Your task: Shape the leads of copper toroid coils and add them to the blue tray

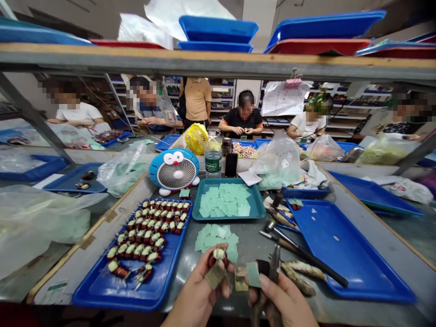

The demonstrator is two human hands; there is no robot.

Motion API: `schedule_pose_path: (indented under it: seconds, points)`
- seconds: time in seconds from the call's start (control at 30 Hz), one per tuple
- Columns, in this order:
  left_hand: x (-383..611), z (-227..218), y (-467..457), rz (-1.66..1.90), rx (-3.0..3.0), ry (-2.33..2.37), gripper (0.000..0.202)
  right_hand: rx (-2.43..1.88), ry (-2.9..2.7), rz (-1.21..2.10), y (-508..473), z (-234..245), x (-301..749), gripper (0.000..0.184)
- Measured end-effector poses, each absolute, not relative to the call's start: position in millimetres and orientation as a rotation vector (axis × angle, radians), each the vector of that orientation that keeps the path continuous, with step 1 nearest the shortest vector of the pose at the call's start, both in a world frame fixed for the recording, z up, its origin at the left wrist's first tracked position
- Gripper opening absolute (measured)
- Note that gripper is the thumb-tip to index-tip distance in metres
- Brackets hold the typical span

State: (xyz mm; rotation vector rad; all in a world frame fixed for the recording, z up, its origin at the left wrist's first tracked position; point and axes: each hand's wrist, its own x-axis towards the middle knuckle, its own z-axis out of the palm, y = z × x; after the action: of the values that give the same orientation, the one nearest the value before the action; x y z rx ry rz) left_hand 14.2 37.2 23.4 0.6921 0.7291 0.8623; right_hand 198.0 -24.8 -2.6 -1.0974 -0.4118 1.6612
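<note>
My left hand (pixel 199 290) is closed on a small copper-wound coil (pixel 217 258) with a pale square piece against it, low in the middle of the view. My right hand (pixel 284 299) pinches a small green square (pixel 254 274) beside it, and a pair of pliers (pixel 274 268) stands up between its fingers. A loose pile of green squares (pixel 218 238) lies on the grey table just beyond my hands. To the left, a blue tray (pixel 102 290) holds rows of several wound coils (pixel 146 231).
A teal tray (pixel 200 214) holds more green squares. At right lie a blue tray (pixel 357 268) with a few scraps and hand tools (pixel 289 240). A blue cartoon fan (pixel 174 170), a bottle (pixel 213 159) and plastic bags stand behind. Several people work across the bench under a shelf of trays.
</note>
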Motion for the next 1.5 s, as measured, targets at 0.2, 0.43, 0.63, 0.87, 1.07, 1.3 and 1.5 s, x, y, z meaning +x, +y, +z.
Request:
schedule_pose_path:
  seconds: [0.2,0.43,0.63,0.87,1.07,1.3,1.5]
  points:
    - [20.1,20.0,32.0,0.888,0.491,0.582,0.047,-1.184,-0.5,1.524,-23.9,-13.3,187.0,0.082]
    - [13.3,14.7,24.0,0.797,0.803,0.71,0.048,-1.273,-0.574,1.41,-36.1,-1.0,191.1,0.087]
    - [12.6,8.5,20.0,0.763,1.152,0.744,0.034,-1.345,-0.695,1.319,-46.6,-4.5,205.7,0.079]
    - [19.0,21.9,20.9,0.701,1.208,0.719,0.034,-1.385,-0.74,1.224,-50.7,-6.3,214.8,0.075]
    - [24.3,28.3,18.7,0.773,1.24,0.651,0.028,-1.323,-0.792,1.195,-55.3,-19.0,218.1,0.064]
    - [29.3,30.3,19.0,0.883,1.375,0.623,0.023,-1.214,-0.844,1.2,-58.3,-34.0,217.1,0.054]
    - [33.9,39.6,17.3,0.91,1.279,0.593,0.023,-1.157,-0.771,1.215,-54.8,-34.5,209.3,0.057]
